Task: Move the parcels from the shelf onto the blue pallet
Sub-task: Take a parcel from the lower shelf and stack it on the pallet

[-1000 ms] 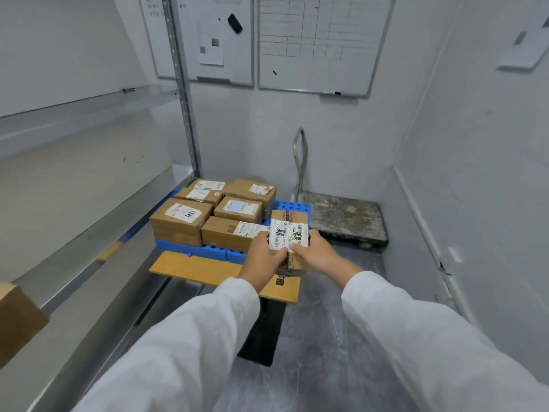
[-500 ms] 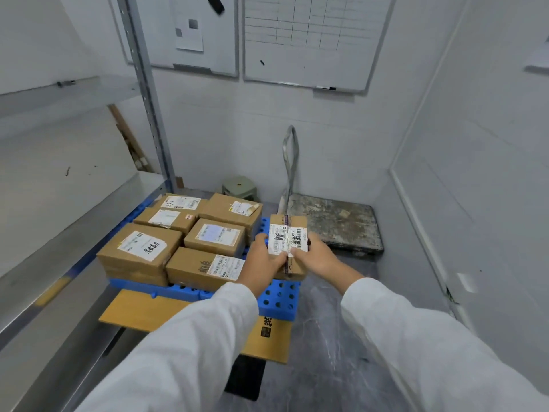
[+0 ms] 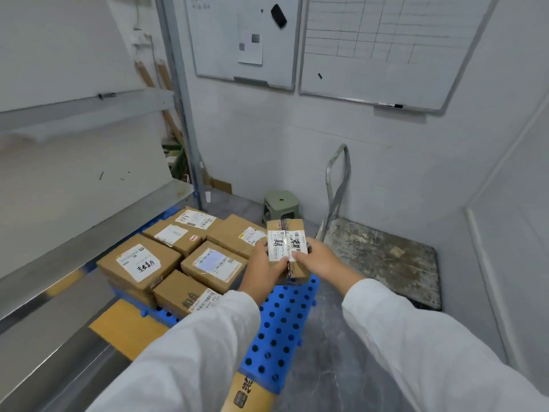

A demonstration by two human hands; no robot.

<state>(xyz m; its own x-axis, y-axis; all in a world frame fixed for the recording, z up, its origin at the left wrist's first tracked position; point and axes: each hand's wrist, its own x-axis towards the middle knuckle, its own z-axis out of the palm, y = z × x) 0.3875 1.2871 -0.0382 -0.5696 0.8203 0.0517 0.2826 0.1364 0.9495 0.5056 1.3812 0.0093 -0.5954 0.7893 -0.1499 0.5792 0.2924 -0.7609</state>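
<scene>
Over the blue pallet (image 3: 279,331), the left hand (image 3: 261,272) and the right hand (image 3: 320,260) grip one small parcel (image 3: 286,242) by its two sides. Six other parcels (image 3: 214,266) lie on the pallet beside it. The left sleeve (image 3: 193,352) hides part of the nearest one.

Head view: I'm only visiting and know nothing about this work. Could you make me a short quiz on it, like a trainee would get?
1. True or false: the left hand and the right hand both grip the small parcel.
2. What stands on the floor to the right of the blue pallet? A. a ladder; B. a flat trolley; C. a bin.
3. Fill in: the bare, hole-dotted part of the pallet lies to the person's ____ of the laid parcels.

Key: 1 true; 2 B; 3 right.
</scene>
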